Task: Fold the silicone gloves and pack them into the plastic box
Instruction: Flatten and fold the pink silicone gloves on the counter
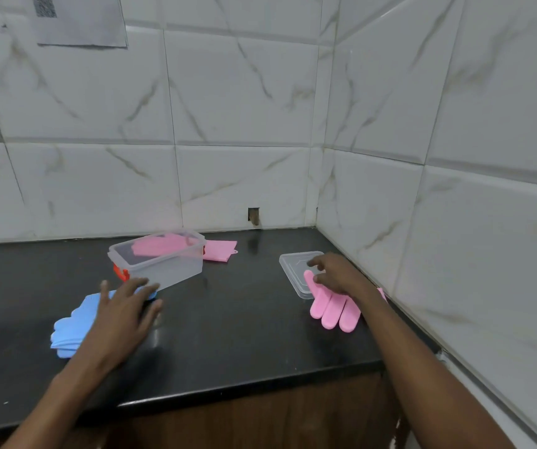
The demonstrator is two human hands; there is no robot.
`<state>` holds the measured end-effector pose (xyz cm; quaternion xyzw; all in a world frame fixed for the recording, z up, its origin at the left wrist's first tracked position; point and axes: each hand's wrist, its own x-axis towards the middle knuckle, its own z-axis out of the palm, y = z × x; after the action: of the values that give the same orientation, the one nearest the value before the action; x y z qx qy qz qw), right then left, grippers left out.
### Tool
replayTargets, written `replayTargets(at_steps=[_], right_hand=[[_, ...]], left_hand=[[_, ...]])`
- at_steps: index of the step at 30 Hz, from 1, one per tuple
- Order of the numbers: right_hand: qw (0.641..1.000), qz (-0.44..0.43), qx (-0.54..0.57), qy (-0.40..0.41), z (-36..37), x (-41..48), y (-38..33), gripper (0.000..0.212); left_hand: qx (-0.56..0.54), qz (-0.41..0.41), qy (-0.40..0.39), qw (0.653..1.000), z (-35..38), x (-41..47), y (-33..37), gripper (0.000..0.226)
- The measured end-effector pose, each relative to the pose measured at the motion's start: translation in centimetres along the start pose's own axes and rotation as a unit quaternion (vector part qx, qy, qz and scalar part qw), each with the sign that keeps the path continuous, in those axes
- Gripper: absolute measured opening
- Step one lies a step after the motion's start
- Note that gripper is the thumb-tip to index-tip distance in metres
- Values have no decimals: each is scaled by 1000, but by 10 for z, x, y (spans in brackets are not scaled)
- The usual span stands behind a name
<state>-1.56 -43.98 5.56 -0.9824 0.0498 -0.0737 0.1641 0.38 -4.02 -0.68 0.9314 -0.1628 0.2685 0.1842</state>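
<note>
Packing is only just being started, it is judged. Nothing is being seen for sure inside the plastic box [163, 267], which is being left open at the far left of the black counter [244, 319], its red clip [120, 273] turned to the left. The far pink glove [220, 251] is being seen lying flat behind the box, partly through its clear wall. Whether any of it is inside cannot be told. The clear lid [293, 270] is being kept on the right, near the tiled wall [455, 189].

The near pink glove [332, 309] is being touched by the right hand [338, 277], just beside the lid. The hand's fingers are being bent over it, but whether it is being pinched cannot be told. The left hand [121, 315] is being held wide, fingers spread, over the blue gloves [69, 325], which are being kept in a pile at the near left. Its fingertips are being held close to the box.

Both pink gloves are being seen unfolded. So the folding and the packing are still being left to do.
</note>
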Motion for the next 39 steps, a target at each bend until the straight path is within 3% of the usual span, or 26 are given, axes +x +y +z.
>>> replayTargets(at_steps=[4,8,13,16,19,24,25,28,31,35,39], right_hand=[[1000,-12,-26,-4,1,7,1,10],[994,1,36,101,-21,8,9,16],[967,-46,148,202,-71,5,-12,16],[910,-54,347,219,-99,7,-43,12],[868,-52,452,197,-115,14,-71,10],[838,-46,519,162,-99,23,-106,8],[837,-41,517,174,-91,25,-111,6],[833,-27,515,199,-73,27,-123,5],[808,-29,562,175,-65,26,-124,10],[808,-61,572,128,-56,16,-112,19],[822,-47,565,64,-27,5,-94,38]], left_hand=[[-104,45,-73,991,11,-12,47,36],[-182,31,-103,977,18,-15,76,30],[-302,-43,-149,941,12,5,118,47],[-430,-117,-211,870,11,23,144,68],[-530,-142,-239,801,8,48,159,84],[-715,-160,-242,637,-19,100,155,57],[-713,-158,-243,639,-24,107,152,52],[-648,-172,-225,707,-35,123,148,42],[-591,-176,-174,768,-52,138,140,36],[-490,-57,-165,854,-83,160,124,21],[-429,17,-187,884,-109,179,120,19]])
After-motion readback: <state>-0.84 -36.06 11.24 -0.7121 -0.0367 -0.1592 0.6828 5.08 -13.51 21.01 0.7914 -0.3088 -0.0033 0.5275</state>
